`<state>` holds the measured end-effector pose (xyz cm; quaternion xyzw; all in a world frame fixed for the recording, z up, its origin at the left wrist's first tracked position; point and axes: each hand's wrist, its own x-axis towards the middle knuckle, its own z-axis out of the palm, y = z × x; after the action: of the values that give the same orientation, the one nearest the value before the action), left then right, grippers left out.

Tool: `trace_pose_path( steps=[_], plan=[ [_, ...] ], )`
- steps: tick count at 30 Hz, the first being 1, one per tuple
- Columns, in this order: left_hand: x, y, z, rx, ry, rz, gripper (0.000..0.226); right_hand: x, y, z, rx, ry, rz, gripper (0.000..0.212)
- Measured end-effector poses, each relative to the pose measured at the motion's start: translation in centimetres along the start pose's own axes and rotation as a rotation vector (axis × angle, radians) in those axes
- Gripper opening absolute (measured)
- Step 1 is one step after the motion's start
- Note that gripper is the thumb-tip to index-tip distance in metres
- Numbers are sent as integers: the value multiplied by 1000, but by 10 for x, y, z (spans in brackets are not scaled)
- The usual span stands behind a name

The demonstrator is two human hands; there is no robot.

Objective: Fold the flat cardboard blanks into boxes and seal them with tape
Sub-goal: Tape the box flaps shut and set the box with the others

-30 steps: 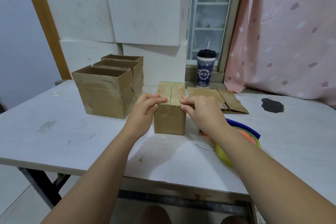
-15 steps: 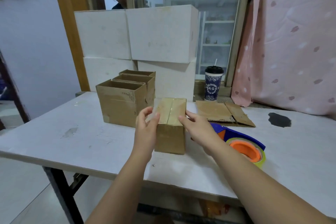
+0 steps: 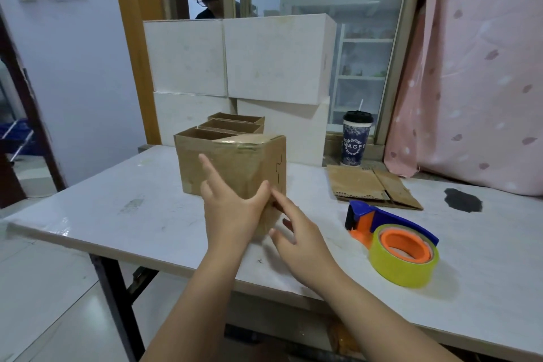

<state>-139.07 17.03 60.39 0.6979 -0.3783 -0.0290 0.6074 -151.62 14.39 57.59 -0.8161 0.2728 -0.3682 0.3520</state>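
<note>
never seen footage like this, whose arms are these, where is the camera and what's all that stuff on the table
No machine here: a person folds cardboard boxes, and the one camera is worn on their head, looking down at their own arms. The left hand and right hand press flat against the sides of a taped box; no fingers curl round it. On the white table, open boxes stand behind it, with flat blanks and a tape dispenser to the right. A lidded cup stands at the back by the window.

Two bare forearms end in a bare left grip and right grip.
</note>
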Motion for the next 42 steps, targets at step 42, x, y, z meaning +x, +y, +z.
trace_pose_path(
  steps=[42],
  plan=[
    [29, -24, -46, -394, -292, -149, 72, 23, 18, -32, -499, -3, -147, 58]
  ],
)
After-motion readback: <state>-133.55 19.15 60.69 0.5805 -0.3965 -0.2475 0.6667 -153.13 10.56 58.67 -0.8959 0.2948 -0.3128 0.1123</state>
